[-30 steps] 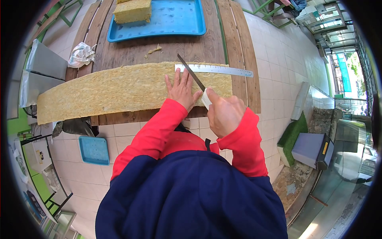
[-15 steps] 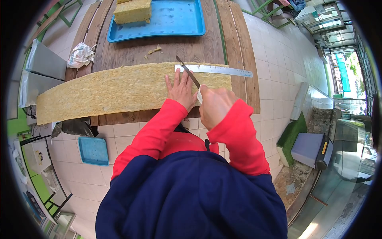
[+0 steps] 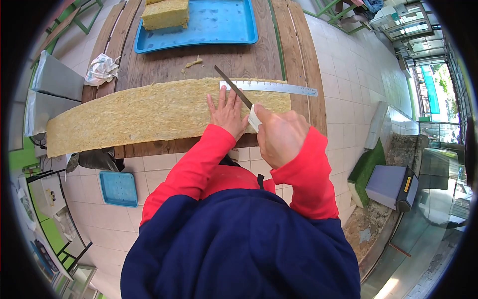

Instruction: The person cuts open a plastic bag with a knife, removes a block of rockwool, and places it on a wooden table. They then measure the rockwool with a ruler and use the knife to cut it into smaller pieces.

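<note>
A long yellowish fibrous slab (image 3: pixel 134 112) lies across the wooden table, its left end jutting past the edge. On its right part rests a metal ruler (image 3: pixel 279 86), which sticks out beyond the slab. My left hand (image 3: pixel 228 113) presses flat with spread fingers on the slab, fingertips at the ruler's left end. A knife with a dark blade (image 3: pixel 232 85) and white handle is gripped in my right hand (image 3: pixel 285 134). The blade slants up and left over the ruler's left end, just right of my left fingers.
Past the slab, a blue tray (image 3: pixel 219 25) holds yellow blocks (image 3: pixel 166 15). Small scraps (image 3: pixel 193 62) and a crumpled white bag (image 3: pixel 102 70) lie on the table (image 3: pixel 149 62). A smaller blue tray (image 3: pixel 118 188) sits below left. Part of a person (image 3: pixel 356 11) shows at the top right.
My right hand has moved right and slightly down with the knife, showing more of its white handle. The blade tip has shifted up and left. My left hand stays in place.
</note>
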`<action>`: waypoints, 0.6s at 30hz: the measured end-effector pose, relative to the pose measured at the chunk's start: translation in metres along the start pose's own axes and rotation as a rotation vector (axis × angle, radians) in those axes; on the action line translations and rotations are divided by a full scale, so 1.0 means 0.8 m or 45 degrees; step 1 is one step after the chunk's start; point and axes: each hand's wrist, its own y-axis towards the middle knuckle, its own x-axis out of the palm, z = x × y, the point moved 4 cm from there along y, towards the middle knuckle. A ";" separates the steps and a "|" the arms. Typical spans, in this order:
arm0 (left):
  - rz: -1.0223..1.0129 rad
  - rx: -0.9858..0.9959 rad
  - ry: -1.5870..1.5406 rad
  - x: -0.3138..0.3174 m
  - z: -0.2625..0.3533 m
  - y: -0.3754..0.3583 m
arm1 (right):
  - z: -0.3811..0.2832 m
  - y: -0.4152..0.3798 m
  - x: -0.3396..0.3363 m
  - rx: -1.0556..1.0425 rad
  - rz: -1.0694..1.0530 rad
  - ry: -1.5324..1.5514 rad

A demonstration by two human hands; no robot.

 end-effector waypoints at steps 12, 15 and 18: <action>0.071 0.010 0.008 0.010 -0.002 0.000 | 0.000 0.003 -0.002 0.026 -0.046 -0.008; 0.082 0.013 0.010 0.010 -0.001 0.000 | -0.008 0.002 -0.014 0.029 -0.089 -0.011; 0.071 0.013 -0.005 0.011 -0.002 0.001 | -0.008 0.008 -0.014 -0.016 -0.028 -0.026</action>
